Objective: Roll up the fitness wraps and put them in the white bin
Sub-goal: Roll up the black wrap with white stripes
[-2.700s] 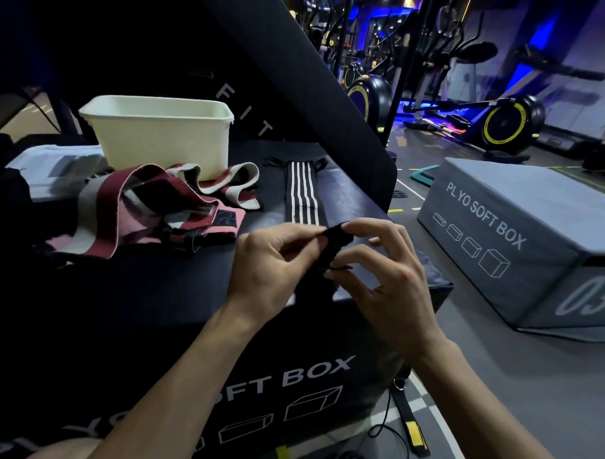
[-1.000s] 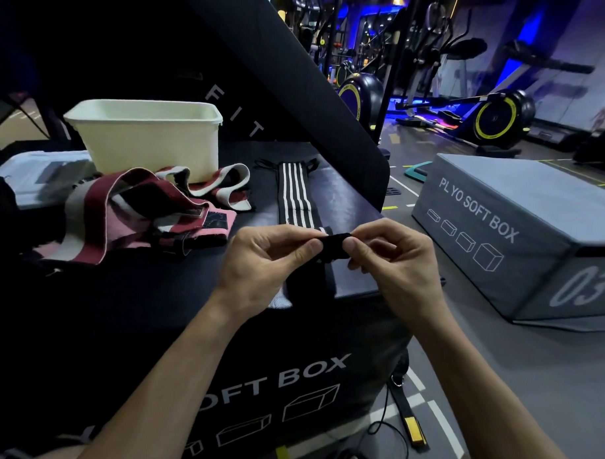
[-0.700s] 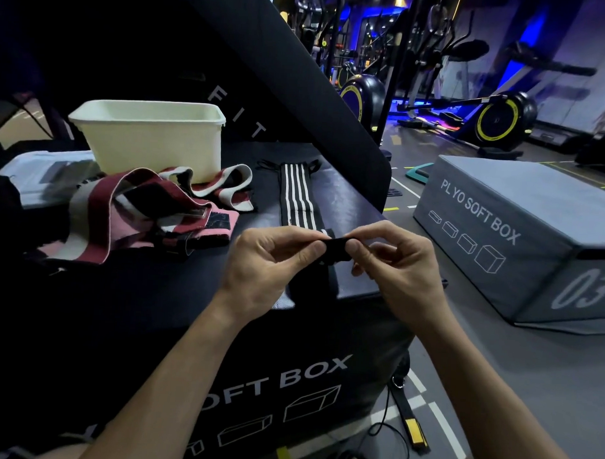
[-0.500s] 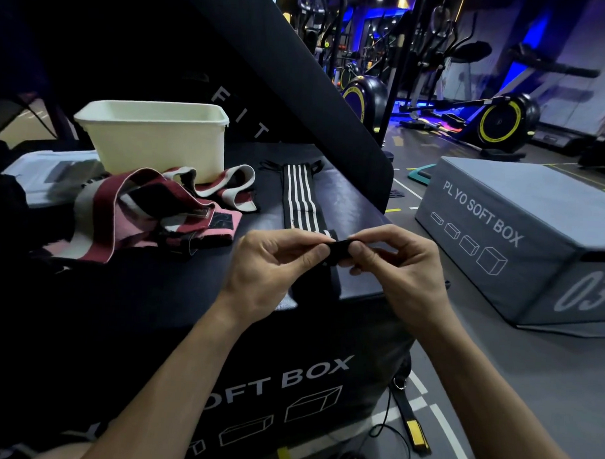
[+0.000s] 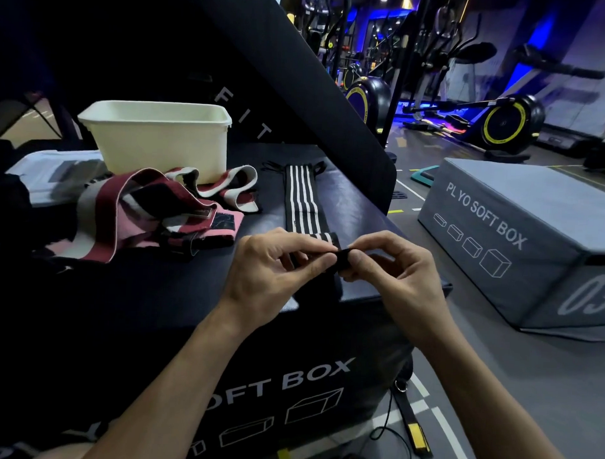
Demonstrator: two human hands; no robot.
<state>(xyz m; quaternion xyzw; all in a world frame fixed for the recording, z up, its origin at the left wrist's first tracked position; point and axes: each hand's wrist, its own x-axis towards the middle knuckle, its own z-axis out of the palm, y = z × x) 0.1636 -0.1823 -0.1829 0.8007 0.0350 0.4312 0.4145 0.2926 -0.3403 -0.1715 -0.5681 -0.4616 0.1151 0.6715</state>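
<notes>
Leftmost, a pale folded sheet (image 5: 52, 176) lies on the black soft box (image 5: 175, 310), partly in shadow. Just right of it stands the white bin (image 5: 160, 140), upright near the box's far edge. A heap of maroon, white and pink wraps (image 5: 150, 217) lies loose in front of the bin, touching its base. Right of the heap, the black wrap with white stripes (image 5: 303, 202) runs flat along the box top toward the person. Its near end is lifted and rolled small between both hands. The left hand (image 5: 272, 273) pinches the roll with thumb and curled fingers; the right hand (image 5: 395, 270) pinches the opposite end likewise. Further right, a grey soft box (image 5: 520, 237) sits on the floor, well apart, with exercise machines (image 5: 503, 123) behind.
</notes>
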